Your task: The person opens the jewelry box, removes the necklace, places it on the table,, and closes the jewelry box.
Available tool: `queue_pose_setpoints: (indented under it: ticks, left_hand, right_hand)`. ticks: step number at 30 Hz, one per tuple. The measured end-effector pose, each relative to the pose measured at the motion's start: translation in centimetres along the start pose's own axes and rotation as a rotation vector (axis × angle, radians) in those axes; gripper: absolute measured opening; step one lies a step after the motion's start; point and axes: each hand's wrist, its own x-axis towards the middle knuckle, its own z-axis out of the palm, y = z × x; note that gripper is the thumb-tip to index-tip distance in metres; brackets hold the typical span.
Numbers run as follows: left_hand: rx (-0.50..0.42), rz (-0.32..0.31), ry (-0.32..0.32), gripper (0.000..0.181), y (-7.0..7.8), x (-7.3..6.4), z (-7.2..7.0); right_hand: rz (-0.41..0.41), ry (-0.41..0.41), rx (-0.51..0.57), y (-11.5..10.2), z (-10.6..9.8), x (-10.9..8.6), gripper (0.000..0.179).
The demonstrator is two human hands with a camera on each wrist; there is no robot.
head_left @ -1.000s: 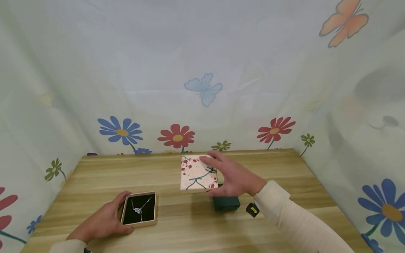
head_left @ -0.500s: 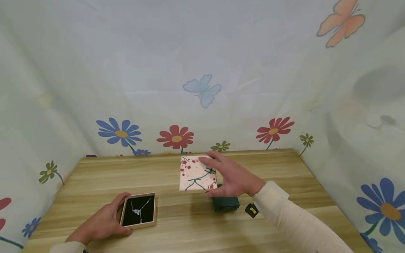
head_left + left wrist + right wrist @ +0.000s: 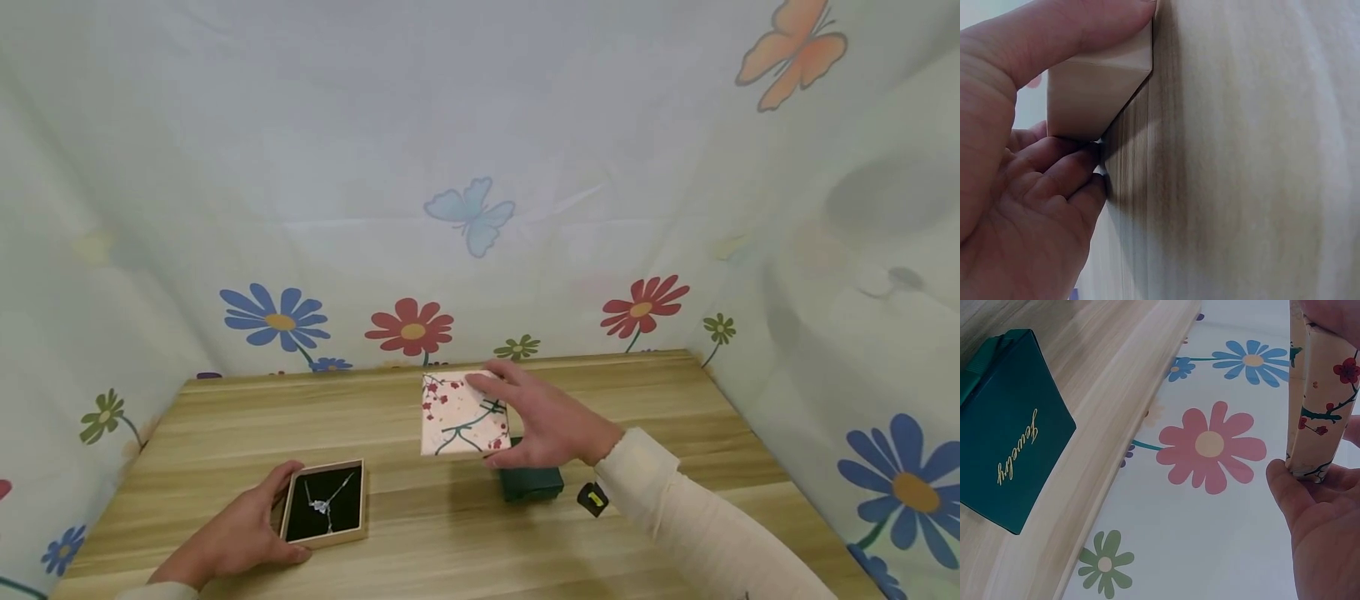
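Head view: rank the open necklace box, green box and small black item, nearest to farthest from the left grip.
1. Open necklace box: held in the left grip.
2. Green box: to the right, on the table.
3. Small black item: farthest right of the three.

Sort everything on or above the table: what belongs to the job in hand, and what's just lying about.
Seemingly in the job:
open box, gripped by the left hand
necklace, inside it
lid, held up by the right hand

Apparently just lying about:
green box
small black item
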Motion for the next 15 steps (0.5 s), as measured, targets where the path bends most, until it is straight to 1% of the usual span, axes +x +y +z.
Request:
queue_pose_setpoints:
  ticks: [5,8,11,13,15]
  left_hand:
    - [-0.011,-0.008,-0.009,0.121,0.11,-0.10,-0.08]
    - [0.004,-0.015,-0.011,0.122,0.22,-0.09,-0.07]
    - [0.031,-0.030,-0.001,0.123,0.40,-0.11,-0.04]
    - [0.044,-0.028,0.005,0.123,0.43,-0.16,-0.05]
    - [0.042,-0.033,0.007,0.123,0.43,-0.23,-0.08]
  right_hand:
    - [0.023,-0.006,0.005,-0.27,0.04,-0.05,0.099]
    - [0.029,-0.007,0.007,-0.31,0.11,-0.12,0.099]
    - [0.024,-0.001,0.014,-0.29,0.22,-0.10,0.099]
    - [0.017,0.002,0.008,-0.30,0.33,-0.01,0.098]
    - [0.006,0.004,0.004,-0.34,0.44,0.11,0.098]
